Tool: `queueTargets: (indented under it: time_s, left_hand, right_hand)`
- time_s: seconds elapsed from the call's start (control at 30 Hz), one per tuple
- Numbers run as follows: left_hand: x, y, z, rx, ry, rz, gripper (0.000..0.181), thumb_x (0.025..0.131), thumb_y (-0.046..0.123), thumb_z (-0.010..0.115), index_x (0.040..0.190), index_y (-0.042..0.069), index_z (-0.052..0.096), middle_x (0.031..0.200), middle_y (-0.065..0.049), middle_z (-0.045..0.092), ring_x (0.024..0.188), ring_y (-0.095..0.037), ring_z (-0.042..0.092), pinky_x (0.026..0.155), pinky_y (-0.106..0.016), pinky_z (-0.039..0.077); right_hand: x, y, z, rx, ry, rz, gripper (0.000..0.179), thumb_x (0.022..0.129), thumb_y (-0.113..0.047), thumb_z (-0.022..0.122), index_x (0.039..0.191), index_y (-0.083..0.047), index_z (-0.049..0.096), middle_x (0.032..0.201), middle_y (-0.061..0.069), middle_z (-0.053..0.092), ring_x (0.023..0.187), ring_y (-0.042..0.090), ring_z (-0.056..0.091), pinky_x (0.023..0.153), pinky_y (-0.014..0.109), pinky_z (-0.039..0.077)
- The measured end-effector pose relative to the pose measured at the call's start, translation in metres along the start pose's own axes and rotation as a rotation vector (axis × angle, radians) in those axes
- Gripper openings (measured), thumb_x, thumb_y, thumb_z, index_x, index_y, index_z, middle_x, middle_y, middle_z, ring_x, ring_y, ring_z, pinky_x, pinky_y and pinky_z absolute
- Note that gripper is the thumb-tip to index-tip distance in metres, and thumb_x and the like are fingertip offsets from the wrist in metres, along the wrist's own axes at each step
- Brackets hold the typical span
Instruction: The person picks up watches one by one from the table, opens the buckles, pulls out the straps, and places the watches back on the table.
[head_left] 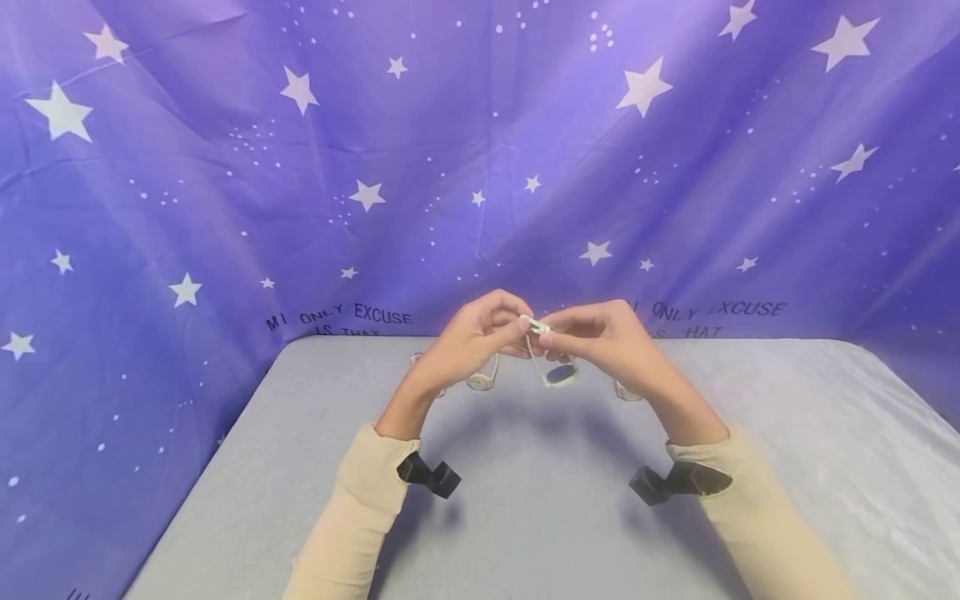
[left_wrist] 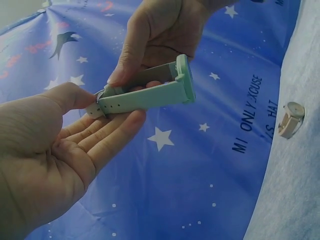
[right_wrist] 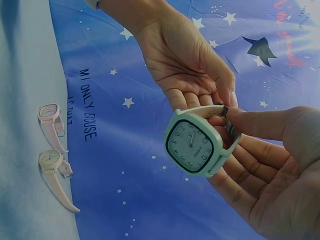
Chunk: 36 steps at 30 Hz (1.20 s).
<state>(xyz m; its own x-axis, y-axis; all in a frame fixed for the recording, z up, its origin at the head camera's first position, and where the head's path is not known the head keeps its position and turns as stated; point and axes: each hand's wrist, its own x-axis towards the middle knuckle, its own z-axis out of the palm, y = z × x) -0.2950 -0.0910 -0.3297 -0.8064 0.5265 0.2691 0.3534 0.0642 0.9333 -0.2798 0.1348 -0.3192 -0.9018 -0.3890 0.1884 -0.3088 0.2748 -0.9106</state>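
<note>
Left hand (head_left: 476,337): thumb and fingers pinching the strap (left_wrist: 140,98) of a mint-green watch near its buckle (left_wrist: 101,101). Right hand (head_left: 611,337): also pinching the strap, thumb laid on it close beside the buckle; its fingertips show between the strap's two halves.

Position of mint-green watch (right_wrist: 194,145): held up above the bench (head_left: 540,517), case hanging below both hands in the head view, squarish dial facing the right wrist camera. Strap ends meet at the buckle; whether the pin is fastened cannot be told.

On the bench, well apart from the held piece: pink watch (right_wrist: 49,111), squarish dial, near a cream watch (right_wrist: 50,159) with round dial; the left wrist view shows a beige watch (left_wrist: 292,120). Behind: purple-blue star-printed backdrop (head_left: 450,125).
</note>
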Motion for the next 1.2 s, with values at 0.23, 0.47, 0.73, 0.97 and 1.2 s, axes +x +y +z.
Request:
queueTargets:
  time_s: [0.23, 0.47, 0.73, 0.97, 1.2]
  left_hand:
    - [0.0032, 0.0006, 0.0013, -0.052, 0.027, 0.0, 0.017, 0.105, 0.006, 0.05, 0.119, 0.0, 0.055, 0.108, -0.026, 0.073, 0.09, -0.029, 0.076, 0.086, -0.04, 0.064]
    - [0.0041, 0.0007, 0.0023, -0.037, 0.055, -0.03, 0.021, 0.1, 0.002, 0.051, 0.118, -0.003, 0.06, 0.108, -0.025, 0.073, 0.089, -0.027, 0.076, 0.084, -0.04, 0.064]
    - [0.0053, -0.0005, 0.0083, -0.095, 0.113, -0.083, 0.013, 0.101, 0.008, 0.05, 0.103, -0.001, 0.059, 0.099, -0.017, 0.07, 0.082, -0.021, 0.075, 0.084, -0.042, 0.064]
    - [0.0042, -0.0019, 0.0059, -0.204, 0.088, -0.15, 0.026, 0.097, 0.009, 0.043, 0.116, 0.0, 0.059, 0.1, -0.017, 0.074, 0.087, -0.023, 0.076, 0.091, -0.044, 0.062]
    - [0.0026, -0.0015, 0.0016, -0.248, 0.001, -0.156, 0.032, 0.1, 0.015, 0.043, 0.118, -0.005, 0.06, 0.101, -0.008, 0.071, 0.094, -0.02, 0.072, 0.097, -0.044, 0.059]
  right_hand:
    - [0.0, -0.0022, -0.0008, -0.004, 0.028, -0.022, 0.026, 0.089, -0.011, 0.078, 0.113, 0.0, 0.075, 0.096, 0.015, 0.079, 0.082, 0.022, 0.075, 0.077, 0.039, 0.065]
    - [0.0012, -0.0044, -0.0006, -0.012, -0.003, 0.01, 0.028, 0.091, -0.012, 0.076, 0.115, 0.0, 0.073, 0.1, 0.016, 0.078, 0.086, 0.024, 0.076, 0.079, 0.042, 0.065]
    - [-0.0014, -0.0009, 0.0014, -0.006, 0.002, -0.001, 0.027, 0.091, -0.011, 0.076, 0.115, 0.0, 0.073, 0.1, 0.015, 0.079, 0.086, 0.025, 0.076, 0.077, 0.04, 0.065]
    - [-0.0035, -0.0007, 0.0029, 0.074, -0.006, -0.024, 0.028, 0.089, -0.005, 0.076, 0.115, 0.004, 0.072, 0.1, 0.019, 0.078, 0.081, 0.022, 0.077, 0.075, 0.048, 0.065]
    - [-0.0026, -0.002, 0.0038, 0.081, -0.013, -0.05, 0.028, 0.087, -0.003, 0.078, 0.114, 0.003, 0.073, 0.102, 0.019, 0.077, 0.084, 0.029, 0.077, 0.073, 0.044, 0.065]
